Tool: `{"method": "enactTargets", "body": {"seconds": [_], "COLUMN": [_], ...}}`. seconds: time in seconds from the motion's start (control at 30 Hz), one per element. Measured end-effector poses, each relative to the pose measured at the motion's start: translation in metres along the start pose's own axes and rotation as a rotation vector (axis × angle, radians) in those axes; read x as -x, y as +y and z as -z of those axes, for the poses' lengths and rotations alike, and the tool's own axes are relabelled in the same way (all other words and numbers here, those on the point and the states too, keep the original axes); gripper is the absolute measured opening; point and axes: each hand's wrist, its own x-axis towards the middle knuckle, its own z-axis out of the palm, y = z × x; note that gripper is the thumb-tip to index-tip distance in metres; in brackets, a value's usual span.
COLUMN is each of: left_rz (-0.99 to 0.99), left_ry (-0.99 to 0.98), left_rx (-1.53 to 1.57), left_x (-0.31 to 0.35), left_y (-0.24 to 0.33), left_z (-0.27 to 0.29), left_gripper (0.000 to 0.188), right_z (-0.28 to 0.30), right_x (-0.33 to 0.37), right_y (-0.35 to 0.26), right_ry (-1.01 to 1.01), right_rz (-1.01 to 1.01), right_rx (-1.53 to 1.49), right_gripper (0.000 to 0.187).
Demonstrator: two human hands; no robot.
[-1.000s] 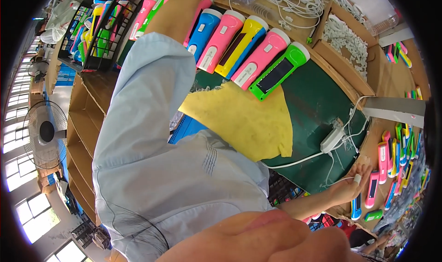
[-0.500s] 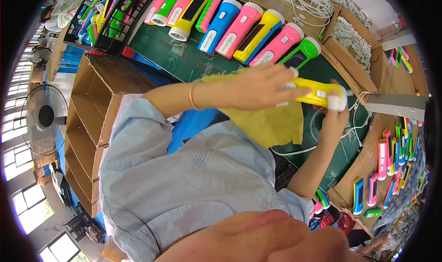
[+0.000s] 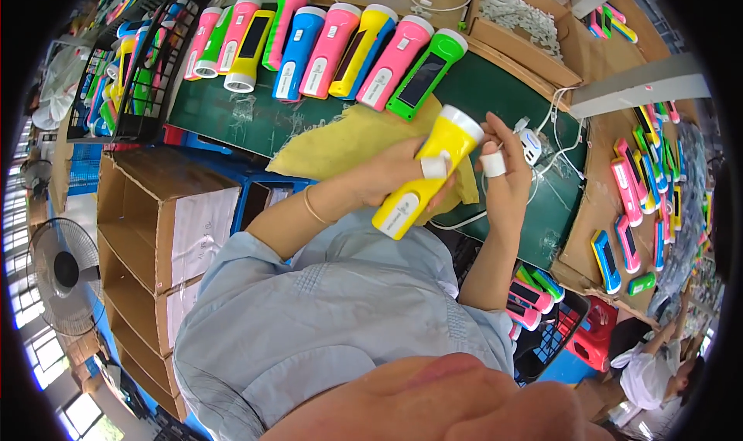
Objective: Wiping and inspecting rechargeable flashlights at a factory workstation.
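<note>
Yellow plastic torch (image 3: 425, 176) with its white lens ring now sits lower and closer to the body than it did half a second ago, when it was held out flat over the far right of the green bench (image 3: 232, 112); it has been drawn back and tipped, so the lens end points up toward the white plug block (image 3: 530, 145) and the butt end with its pale label points down toward the pale blue shirt (image 3: 325, 325). A full second ago the left arm was stretched out to the row of coloured torches (image 3: 340, 50) at the back of the bench and the right hand lay by the cable, so the torch seems to have been picked from that side and brought in. The left hand (image 3: 398, 179) is clenched around the middle of the yellow barrel, a white tape wrap on one finger showing against it, and a thin bracelet shows on the wrist. The right hand (image 3: 507, 179) stands just beside the lens end, its taped fingers (image 3: 493, 163) upright and loosely spread; whether a fingertip touches the ring cannot be told, and it grips nothing that shows. Under both hands lies a mustard yellow cloth (image 3: 340, 143), with a white cable (image 3: 464, 220) trailing from beneath it toward the plug block. As a judgement, the torch has passed from being fetched to being handled at close range. Open cardboard boxes (image 3: 155, 232) stand at the left, and a black wire basket (image 3: 135, 69) holds more torches.
</note>
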Motion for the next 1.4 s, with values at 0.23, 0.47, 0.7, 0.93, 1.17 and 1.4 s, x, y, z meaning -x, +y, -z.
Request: {"method": "enactTargets", "body": {"seconds": [0.23, 0.47, 0.7, 0.93, 1.17, 1.4], "left_rz": [0.002, -0.123, -0.724, -0.872, -0.136, -0.172], "left_ry": [-0.043, 0.243, 0.835, 0.953, -0.201, 0.116], "left_rx": [0.322, 0.025, -1.205, -1.314, 0.192, 0.041], "left_x": [-0.03, -0.049, -0.068, -0.08, -0.05, -0.049], "left_y": [0.027, 0.032, 0.107, 0.103, 0.081, 0.036], "left_z": [0.0, 0.01, 0.013, 0.025, 0.037, 0.026], "left_gripper": [0.041, 0.035, 0.072, 0.066, 0.037, 0.039], "right_z": [0.0, 0.002, 0.02, 0.009, -0.015, -0.012], "right_x": [0.041, 0.031, 0.008, 0.0, -0.013, -0.015], "right_y": [0.034, 0.026, 0.015, 0.015, -0.009, -0.02], "right_ry": [-0.019, 0.071, 0.082, 0.121, 0.014, -0.275], "right_rz": [-0.253, -0.291, -0.238, -0.129, 0.246, 0.263], "right_rx": [-0.081, -0.181, -0.324, -0.173, 0.241, 0.481], "right_gripper": [0.023, 0.037, 0.026, 0.019, 0.013, 0.014]}}
